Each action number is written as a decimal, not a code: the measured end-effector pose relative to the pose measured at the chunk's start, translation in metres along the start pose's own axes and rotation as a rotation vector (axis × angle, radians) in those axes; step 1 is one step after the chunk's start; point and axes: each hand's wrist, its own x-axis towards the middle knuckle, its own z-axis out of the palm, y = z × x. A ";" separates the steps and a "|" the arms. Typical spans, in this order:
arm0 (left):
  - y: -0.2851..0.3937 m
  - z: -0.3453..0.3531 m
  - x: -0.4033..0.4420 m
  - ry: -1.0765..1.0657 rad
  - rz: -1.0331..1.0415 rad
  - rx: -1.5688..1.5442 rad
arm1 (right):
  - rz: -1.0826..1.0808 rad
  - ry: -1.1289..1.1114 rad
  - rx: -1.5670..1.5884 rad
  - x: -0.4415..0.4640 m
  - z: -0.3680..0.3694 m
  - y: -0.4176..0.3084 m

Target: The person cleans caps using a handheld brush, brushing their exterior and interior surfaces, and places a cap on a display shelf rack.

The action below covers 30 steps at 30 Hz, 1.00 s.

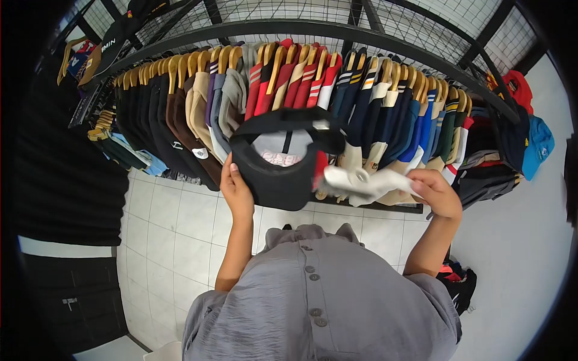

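Note:
A black cap [280, 191] is in front of me, its brim toward me and its grey inside with pink print facing up. My left hand [236, 188] grips the cap at its left edge, the thumb on top. My right hand [436, 194] is closed on one end of a white cloth [376, 185], which is stretched out to the left and smeared by motion. The cloth's far end comes close to the cap's right side, where a bit of red shows; I cannot tell whether they touch.
A long rack of jackets [289, 78] on wooden hangers runs across behind the cap, below a black bar [271, 27] and wire mesh. More caps hang at both ends, a blue cap [537, 147] at right. Black clothing [459, 283] lies low at right.

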 end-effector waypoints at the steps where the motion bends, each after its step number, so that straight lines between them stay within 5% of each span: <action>1: -0.007 -0.002 0.003 0.029 -0.123 -0.162 | -0.006 0.004 -0.002 -0.005 -0.006 0.003; 3: -0.011 -0.002 0.002 0.027 -0.181 -0.276 | -0.377 -0.011 0.202 -0.011 -0.018 0.012; 4: -0.011 0.000 -0.002 0.010 -0.325 -0.342 | -0.447 0.151 0.201 -0.011 -0.024 0.015; 7: -0.048 -0.004 -0.028 -0.271 -0.606 -0.890 | -0.547 0.523 0.093 0.008 -0.035 -0.020; 9: -0.034 0.010 -0.047 -0.438 -0.816 -1.312 | -0.635 0.491 0.167 0.023 -0.052 -0.032; 10: -0.017 0.014 -0.049 -0.430 -0.804 -1.316 | -0.656 0.543 0.146 0.034 -0.057 -0.037; 12: 0.004 0.019 -0.049 -0.742 -1.172 -1.461 | -0.604 0.742 -0.067 0.053 -0.060 -0.052; 15: 0.010 0.016 -0.048 -0.824 -1.394 -1.496 | -0.635 0.903 -0.431 0.086 -0.092 -0.054; 21: 0.025 0.013 -0.063 -0.855 -1.378 -1.420 | -0.424 1.124 -1.096 0.123 -0.121 -0.067; 30: 0.031 0.009 -0.088 -0.788 -1.378 -1.369 | -0.439 0.994 -1.047 0.150 -0.131 -0.067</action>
